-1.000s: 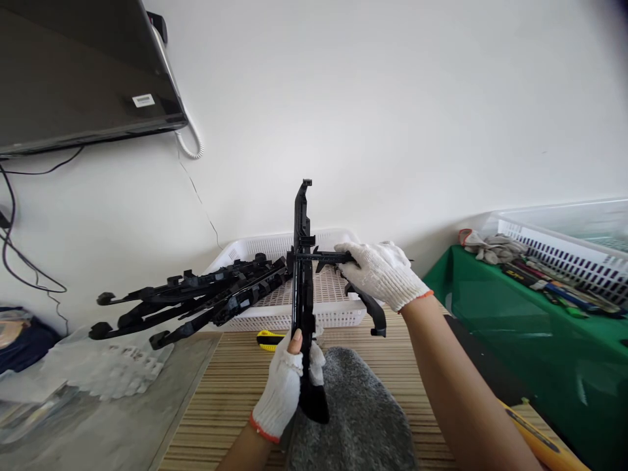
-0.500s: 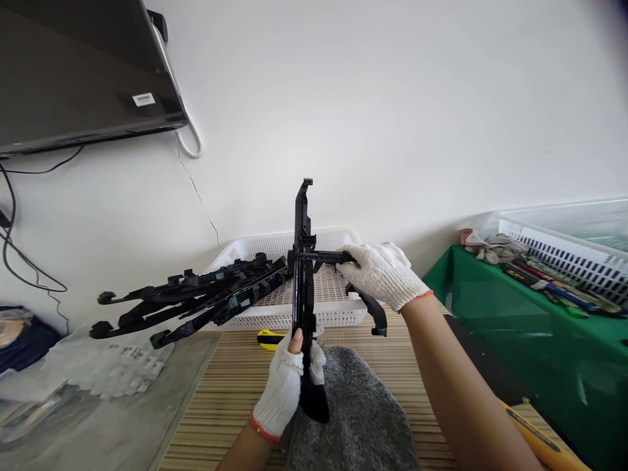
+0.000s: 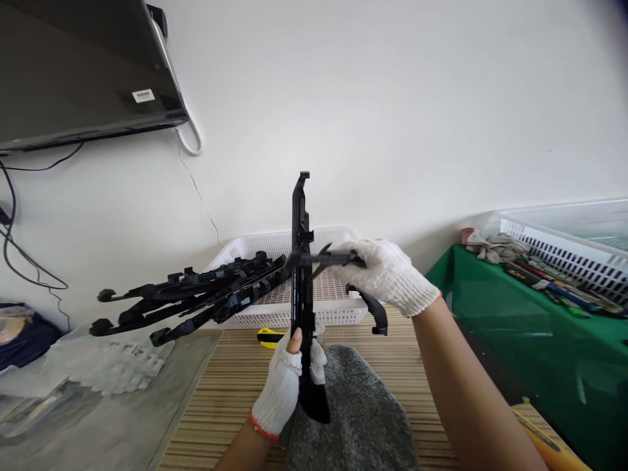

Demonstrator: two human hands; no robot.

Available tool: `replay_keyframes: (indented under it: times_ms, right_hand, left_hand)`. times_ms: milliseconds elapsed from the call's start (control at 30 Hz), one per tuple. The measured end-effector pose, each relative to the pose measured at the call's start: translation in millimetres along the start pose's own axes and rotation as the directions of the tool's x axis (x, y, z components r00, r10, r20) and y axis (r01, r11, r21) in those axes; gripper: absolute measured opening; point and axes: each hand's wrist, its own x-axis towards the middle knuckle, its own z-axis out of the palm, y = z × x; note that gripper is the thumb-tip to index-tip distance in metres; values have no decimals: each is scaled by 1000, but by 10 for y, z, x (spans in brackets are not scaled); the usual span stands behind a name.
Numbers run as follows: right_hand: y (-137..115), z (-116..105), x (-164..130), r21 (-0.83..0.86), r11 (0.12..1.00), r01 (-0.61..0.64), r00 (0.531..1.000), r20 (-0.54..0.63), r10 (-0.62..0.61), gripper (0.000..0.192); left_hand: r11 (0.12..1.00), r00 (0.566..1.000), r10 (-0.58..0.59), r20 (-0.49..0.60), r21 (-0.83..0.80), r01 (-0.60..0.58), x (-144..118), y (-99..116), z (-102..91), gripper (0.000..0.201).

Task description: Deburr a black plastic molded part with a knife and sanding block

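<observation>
My left hand [image 3: 279, 387], in a white fingerless-thumb knit glove with an orange cuff, is closed around the lower end of a long black plastic trim part [image 3: 303, 294], held upright. My right hand [image 3: 385, 273], gloved too, grips a black caliper [image 3: 338, 258] that lies crosswise at the middle of the part. The caliper's jaws look spread and are blurred; whether they touch the part I cannot tell. Below the hands is a grey fuzzy cloth [image 3: 356, 412].
A white perforated basket [image 3: 338, 316] stands behind, with several similar black parts [image 3: 210, 294] jutting left and a curved black piece [image 3: 375, 311] at its right. A yellow cutter [image 3: 269, 337] lies on the striped table [image 3: 235, 392]. Right: green-covered table [image 3: 510, 320] with gloves [image 3: 495, 247] and pens [image 3: 559, 284].
My right hand has shifted slightly right, and the caliper has turned in it so its jaws show more. The left hand and the upright part have barely moved.
</observation>
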Motion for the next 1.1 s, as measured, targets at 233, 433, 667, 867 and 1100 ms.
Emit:
replay_keyframes:
  times_ms: [233,433,667,867,1100]
  right_hand:
    - [-207,39,-30,38,986,165,981,101,-168,22]
    - [-222,156,-28,-118,954,276,961,39,-273,17]
    - [-193,71,-5,-164,949,271,959,134,-251,14]
    - [-33,81,41,-173,969,173,981,120,-154,16]
    - [-42,-150,-67,-59,978,-200,966,155,207,23]
  left_hand:
    - [988,984,58,168,135,-81,-84,50,14,64]
    - [957,947,88,310,239,-167,-98,60,-5,48]
    - [803,868,117,482,468,-368,-145,109,-63,43]
    - [846,844,130,520,386,-368,-178,67,-85,41]
    - [849,907,133,400,426,-313,-163,141,-30,36]
